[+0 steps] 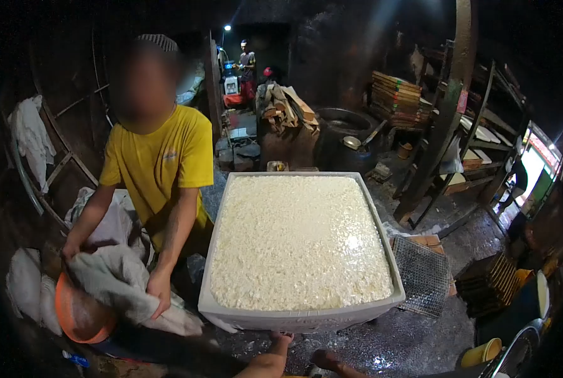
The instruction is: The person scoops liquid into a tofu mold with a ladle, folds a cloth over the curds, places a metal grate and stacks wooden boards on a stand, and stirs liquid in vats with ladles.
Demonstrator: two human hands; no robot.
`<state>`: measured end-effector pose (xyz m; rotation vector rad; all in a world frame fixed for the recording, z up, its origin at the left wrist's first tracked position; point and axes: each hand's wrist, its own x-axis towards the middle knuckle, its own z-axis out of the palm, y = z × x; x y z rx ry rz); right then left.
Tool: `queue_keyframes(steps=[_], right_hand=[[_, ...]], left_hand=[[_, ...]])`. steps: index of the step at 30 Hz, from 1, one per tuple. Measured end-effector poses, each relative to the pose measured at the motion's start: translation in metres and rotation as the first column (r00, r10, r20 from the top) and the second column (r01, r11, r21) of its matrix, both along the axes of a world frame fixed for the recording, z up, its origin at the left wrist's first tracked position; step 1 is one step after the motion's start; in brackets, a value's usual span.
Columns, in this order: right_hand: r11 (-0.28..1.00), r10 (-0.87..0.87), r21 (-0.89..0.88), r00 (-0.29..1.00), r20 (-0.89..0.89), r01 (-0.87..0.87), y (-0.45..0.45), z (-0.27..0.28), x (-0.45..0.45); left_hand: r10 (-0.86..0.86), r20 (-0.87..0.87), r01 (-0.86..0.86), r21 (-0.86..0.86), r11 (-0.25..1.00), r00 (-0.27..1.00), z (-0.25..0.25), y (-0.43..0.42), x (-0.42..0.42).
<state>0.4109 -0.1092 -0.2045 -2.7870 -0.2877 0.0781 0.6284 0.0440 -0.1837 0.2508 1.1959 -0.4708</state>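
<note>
A big square white tub (pixel 207 283) filled with pale, lumpy, wet curd (pixel 294 242) stands before me. At its near underside is my left hand (pixel 281 339), apparently touching the tub; its fingers are small and partly hidden. My right hand (pixel 325 360) seems to be the dark, shadowed shape low in the view, just short of the tub. Its fingers do not show clearly, nor does anything held in it. On the left, a co-worker in a yellow shirt (pixel 161 157) holds a greyish cloth (pixel 120 277) in both hands over an orange-rimmed bucket (pixel 61 309).
A wire mesh rack (pixel 423 277) lies right of the tub on the wet floor (pixel 382 349). Stacked wooden trays (pixel 398 101), a wooden post (pixel 445 120), a large vat (pixel 344 120) and firewood (pixel 287 107) stand behind. A yellow pail (pixel 483 353) is at lower right.
</note>
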Motion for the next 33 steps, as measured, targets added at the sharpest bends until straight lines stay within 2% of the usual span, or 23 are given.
queue_keyframes(steps=[4,7,9,10,18,23,25,26,27,28,29,30,31,32,33], right_hand=[[0.939,-0.009,0.34,0.991,-0.133,0.054,0.034,0.011,0.015],[0.754,-0.02,0.621,0.951,-0.308,0.217,0.046,0.075,0.03],[0.748,0.004,0.605,0.909,-0.416,0.273,0.054,0.098,0.043],[0.745,0.027,0.613,0.907,-0.42,0.262,0.055,0.1,0.048],[0.743,0.106,0.643,0.916,-0.388,0.186,0.055,0.103,0.069],[0.738,0.104,0.652,0.926,-0.363,0.173,0.045,0.1,0.074],[0.759,0.091,0.633,0.937,-0.338,0.155,0.042,0.094,0.071],[0.788,0.07,0.599,0.948,-0.312,0.139,0.042,0.09,0.066],[0.823,0.039,0.555,0.962,-0.271,0.123,0.041,0.086,0.067],[0.81,-0.02,0.56,0.963,-0.269,0.173,0.042,0.082,0.067],[0.132,-0.093,0.92,0.929,-0.359,0.368,0.051,0.099,0.07],[-0.614,-0.137,0.767,0.932,-0.334,0.184,0.06,0.125,0.074],[-0.048,-0.25,0.908,0.875,-0.415,0.416,0.052,-0.007,0.064],[0.379,-0.22,0.755,0.845,-0.488,0.535,0.041,0.109,0.054],[0.086,-0.266,0.867,0.85,-0.455,0.491,0.05,0.118,0.054]], left_hand=[[0.047,-0.026,-0.046,0.033,0.998,0.999,0.01,0.006,-0.008],[-0.029,0.023,0.027,0.105,0.994,0.999,0.004,0.008,-0.007],[-0.02,0.015,0.019,0.06,0.998,1.0,-0.042,0.018,0.0],[-0.016,0.01,0.016,0.038,0.999,1.0,-0.048,0.021,0.003],[-0.005,0.15,0.008,-0.024,1.0,0.989,-0.011,0.015,-0.006],[-0.047,0.363,0.09,-0.103,0.991,0.93,0.014,0.012,-0.038],[-0.158,0.553,0.214,-0.038,0.976,0.818,0.037,0.015,-0.054],[-0.318,0.72,0.293,0.165,0.942,0.617,0.057,0.019,-0.063],[-0.456,0.799,0.266,0.376,0.888,0.392,0.089,0.021,-0.071],[-0.46,0.806,0.306,0.361,0.881,0.374,0.081,0.025,-0.071],[-0.463,0.812,0.345,0.346,0.872,0.356,0.078,0.028,-0.071],[-0.323,0.74,0.398,0.083,0.914,0.589,0.043,0.031,-0.076],[-0.389,0.732,0.396,0.177,0.901,0.559,0.044,0.048,-0.127],[-0.462,0.711,0.398,0.272,0.876,0.53,0.047,0.07,-0.182],[-0.53,0.731,0.388,0.381,0.839,0.43,0.048,0.082,-0.177]])
